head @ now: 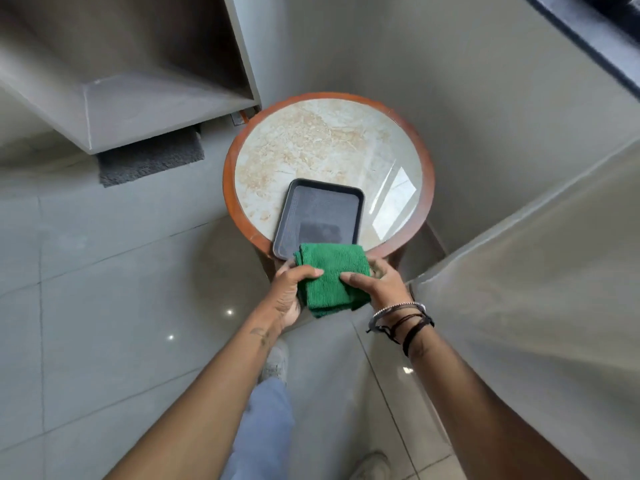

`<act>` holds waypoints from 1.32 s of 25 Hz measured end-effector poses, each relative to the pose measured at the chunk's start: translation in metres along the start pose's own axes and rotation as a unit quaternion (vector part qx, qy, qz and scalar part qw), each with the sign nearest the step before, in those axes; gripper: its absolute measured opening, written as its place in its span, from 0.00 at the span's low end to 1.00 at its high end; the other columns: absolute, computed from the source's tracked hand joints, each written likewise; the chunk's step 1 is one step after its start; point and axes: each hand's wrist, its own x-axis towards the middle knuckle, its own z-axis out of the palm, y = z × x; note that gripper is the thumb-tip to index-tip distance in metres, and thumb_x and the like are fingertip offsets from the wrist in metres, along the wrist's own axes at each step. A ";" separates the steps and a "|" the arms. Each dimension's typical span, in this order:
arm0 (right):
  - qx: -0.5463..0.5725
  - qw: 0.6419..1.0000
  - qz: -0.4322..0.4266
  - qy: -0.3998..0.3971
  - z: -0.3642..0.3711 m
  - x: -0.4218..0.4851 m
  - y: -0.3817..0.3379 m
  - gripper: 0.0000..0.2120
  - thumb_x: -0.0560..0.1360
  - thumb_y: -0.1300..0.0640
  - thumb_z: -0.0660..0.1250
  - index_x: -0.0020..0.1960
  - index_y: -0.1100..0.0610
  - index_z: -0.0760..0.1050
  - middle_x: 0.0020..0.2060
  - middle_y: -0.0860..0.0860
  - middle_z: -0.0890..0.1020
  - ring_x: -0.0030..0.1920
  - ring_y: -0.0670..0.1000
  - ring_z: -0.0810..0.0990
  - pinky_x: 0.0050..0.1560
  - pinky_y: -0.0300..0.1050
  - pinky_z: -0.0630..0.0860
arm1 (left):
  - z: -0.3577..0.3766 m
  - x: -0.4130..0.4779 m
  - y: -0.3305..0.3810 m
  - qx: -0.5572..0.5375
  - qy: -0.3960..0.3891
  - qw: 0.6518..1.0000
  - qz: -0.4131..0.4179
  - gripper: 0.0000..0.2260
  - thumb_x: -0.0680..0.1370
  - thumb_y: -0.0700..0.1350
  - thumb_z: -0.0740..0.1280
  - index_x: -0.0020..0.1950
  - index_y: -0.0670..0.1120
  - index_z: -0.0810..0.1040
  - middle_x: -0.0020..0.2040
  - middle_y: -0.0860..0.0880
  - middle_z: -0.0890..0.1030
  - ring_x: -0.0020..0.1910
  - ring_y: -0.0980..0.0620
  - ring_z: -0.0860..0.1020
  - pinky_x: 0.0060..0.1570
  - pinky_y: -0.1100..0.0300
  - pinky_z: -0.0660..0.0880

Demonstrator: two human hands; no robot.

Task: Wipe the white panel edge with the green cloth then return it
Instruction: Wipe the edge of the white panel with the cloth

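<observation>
Both hands grip the folded green cloth (332, 278) at the near rim of the round desk (242, 140): left hand (294, 292) pinching its left side, right hand (381, 285) its right. The cloth's far edge overlaps the near end of the dark tray (318, 209), and the white panel (519, 306) stands just right.

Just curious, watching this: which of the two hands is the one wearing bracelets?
The right hand, gripping the right side of the green cloth, has several bands at its wrist. The left hand, holding the cloth's other side, has a bare wrist.
</observation>
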 end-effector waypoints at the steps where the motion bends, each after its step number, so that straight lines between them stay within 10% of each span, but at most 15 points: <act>1: -0.017 1.000 0.012 -0.004 -0.009 -0.014 0.013 0.14 0.69 0.71 0.73 0.49 0.57 0.78 0.40 0.53 0.86 0.37 0.55 0.84 0.35 0.49 0.81 | -0.001 -0.013 -0.019 -0.033 -0.014 0.999 -0.023 0.22 0.65 0.35 0.69 0.60 0.39 0.80 0.53 0.37 0.84 0.49 0.40 0.84 0.54 0.43 0.82; 6: -0.120 0.989 0.075 0.040 -0.060 -0.046 0.101 0.11 0.68 0.67 0.75 0.49 0.62 0.80 0.41 0.56 0.84 0.34 0.50 0.82 0.29 0.42 0.79 | -0.022 -0.037 -0.137 -0.111 -0.033 0.979 -0.166 0.15 0.78 0.36 0.66 0.64 0.37 0.79 0.55 0.37 0.86 0.51 0.41 0.87 0.51 0.45 0.84; 10: -0.284 0.948 0.072 0.121 -0.092 -0.045 0.186 0.15 0.71 0.59 0.74 0.57 0.61 0.79 0.52 0.57 0.85 0.51 0.56 0.84 0.47 0.42 0.79 | -0.043 -0.012 -0.231 -0.069 0.036 0.971 -0.228 0.14 0.79 0.37 0.67 0.65 0.36 0.78 0.57 0.36 0.85 0.55 0.39 0.85 0.51 0.44 0.83; 12: -0.480 0.867 0.031 0.129 -0.110 -0.031 0.227 0.26 0.74 0.49 0.69 0.69 0.59 0.72 0.66 0.58 0.78 0.67 0.58 0.76 0.65 0.49 0.72 | -0.052 0.016 -0.274 -0.017 0.067 0.977 -0.204 0.12 0.78 0.39 0.70 0.61 0.38 0.80 0.57 0.37 0.85 0.54 0.40 0.85 0.46 0.48 0.84; 14: -0.724 0.685 0.008 0.086 -0.137 -0.013 0.265 0.36 0.76 0.41 0.62 0.78 0.55 0.56 0.79 0.59 0.57 0.79 0.58 0.56 0.76 0.58 0.53 | -0.057 0.048 -0.319 0.018 0.123 0.976 -0.179 0.05 0.78 0.40 0.71 0.53 0.42 0.80 0.52 0.41 0.86 0.48 0.45 0.85 0.40 0.54 0.83; 17: -0.853 0.515 0.022 0.081 -0.182 0.012 0.304 0.45 0.73 0.38 0.61 0.80 0.54 0.43 0.79 0.60 0.35 0.79 0.63 0.35 0.74 0.67 0.34 | -0.064 0.106 -0.389 0.034 0.232 0.962 -0.139 0.01 0.76 0.40 0.70 0.46 0.44 0.79 0.48 0.41 0.84 0.46 0.42 0.84 0.51 0.44 0.84; 23: -0.871 0.428 -0.119 0.207 -0.271 0.035 0.327 0.50 0.64 0.47 0.76 0.77 0.65 0.58 0.79 0.62 0.56 0.79 0.63 0.55 0.73 0.54 0.25 | -0.018 0.210 -0.515 0.140 0.249 0.957 -0.055 0.15 0.78 0.44 0.67 0.62 0.39 0.80 0.57 0.38 0.84 0.58 0.37 0.82 0.56 0.55 0.77; 28: -0.892 0.344 -0.157 0.248 -0.292 0.060 0.351 0.47 0.68 0.45 0.71 0.79 0.59 0.53 0.81 0.56 0.49 0.80 0.58 0.42 0.72 0.57 0.22 | 0.038 0.267 -0.590 0.112 0.173 0.976 -0.076 0.18 0.81 0.46 0.64 0.69 0.41 0.78 0.61 0.40 0.83 0.62 0.39 0.81 0.61 0.54 0.76; 33: -0.913 0.261 -0.162 0.269 -0.299 0.063 0.352 0.46 0.71 0.35 0.60 0.80 0.56 0.48 0.81 0.55 0.41 0.79 0.58 0.34 0.70 0.60 0.19 | 0.060 0.264 -0.619 -0.074 0.057 0.990 -0.108 0.36 0.76 0.71 0.55 0.75 0.49 0.72 0.69 0.43 0.77 0.69 0.42 0.75 0.73 0.44 0.69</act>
